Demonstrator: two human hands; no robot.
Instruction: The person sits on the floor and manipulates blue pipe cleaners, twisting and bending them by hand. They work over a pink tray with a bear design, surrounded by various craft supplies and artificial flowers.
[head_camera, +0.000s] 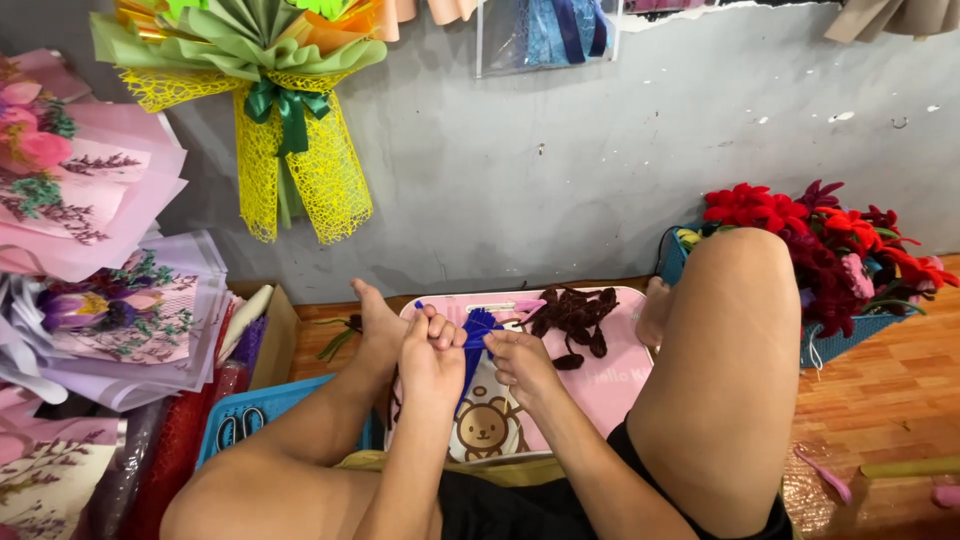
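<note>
Both hands (478, 352) close together between raised knees, fingertips pinched shut.

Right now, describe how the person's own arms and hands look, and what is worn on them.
Both forearms are bare, with no sleeves in view. The left hand and right hand wear no gloves, and no rings, watch or bracelet can be seen. Fingernails look short and unpainted, though they are small in the head view. Dark shorts show at the lap.

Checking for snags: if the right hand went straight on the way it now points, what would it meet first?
The right hand points up-left at the blue fuzzy piece it pinches; straight beyond lies the left hand, probably first, though depth is unclear.
</note>
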